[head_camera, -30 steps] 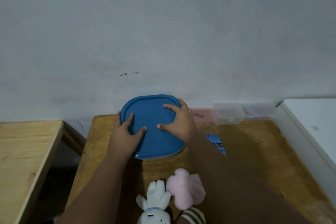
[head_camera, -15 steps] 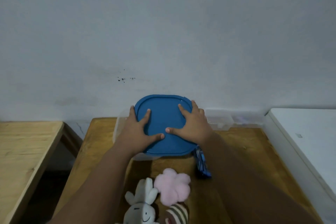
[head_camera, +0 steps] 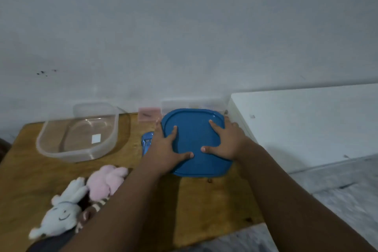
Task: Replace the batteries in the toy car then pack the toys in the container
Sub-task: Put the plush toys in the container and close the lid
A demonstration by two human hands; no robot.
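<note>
Left hand (head_camera: pixel 165 149) and right hand (head_camera: pixel 227 141) are bare; both forearms, entering from the lower frame edge, are uncovered. Fingernails are trimmed short.

Nothing here can be read as a word, number or brand. The one label-like thing is a small white square sticker (head_camera: pixel 96 139) on the bottom of the clear container (head_camera: pixel 115 129). Its face looks blank, and it is too blurred to show any print. Well to the right of the container, a small grey mark (head_camera: pixel 252 116) on the white surface (head_camera: pixel 306 120) is too small to make out.
</note>
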